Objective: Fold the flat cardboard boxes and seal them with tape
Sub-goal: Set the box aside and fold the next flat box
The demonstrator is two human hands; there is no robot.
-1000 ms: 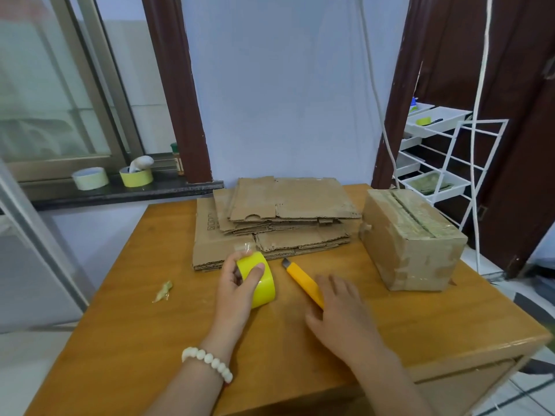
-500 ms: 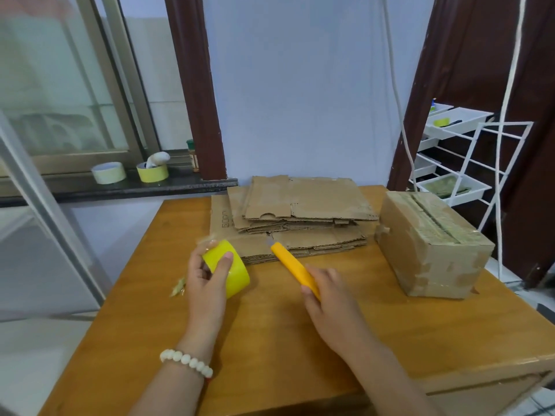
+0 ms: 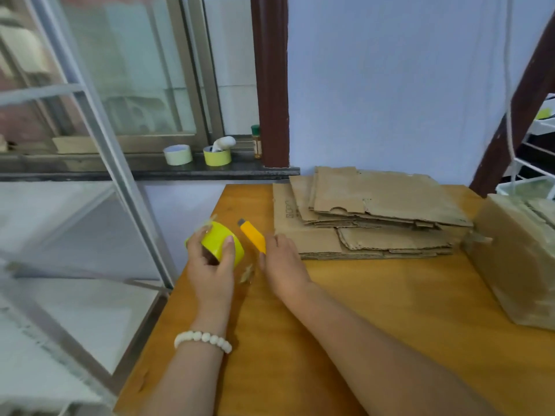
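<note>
Left hand (image 3: 211, 268): is gripping a yellow tape roll (image 3: 223, 243), with the thumb lying across its near side and the fingers curling round its far left side; a white bead bracelet (image 3: 202, 339) is sitting on the wrist.
Tape roll: is being held near the left edge of the wooden table (image 3: 360, 325), just left of the knife; a wisp of loose tape seems to be sticking up from its top, though blur is making that hard to confirm.
Right hand (image 3: 282, 262): is closing round the rear end of an orange utility knife (image 3: 252, 235), palm down, just beside the left hand but not touching it.
Utility knife: is pointing away and to the left, its grey tip standing free beyond the fingers.
Flat cardboard boxes (image 3: 375, 211): are lying in an uneven stack at the back of the table, just right of the right hand.
Taped box (image 3: 516, 259): is standing folded on the table's right side, near the stack, with tape running along its top.
Tape scrap (image 3: 247, 273): is lying crumpled on the table between the two hands.
Windowsill (image 3: 150, 172): is carrying a pale tape roll (image 3: 177, 154), a second yellow roll (image 3: 217, 156) with a white object resting in it, and a small green-capped bottle (image 3: 256, 141).
White wire rack (image 3: 540, 145): is showing at the right edge, behind the taped box.
</note>
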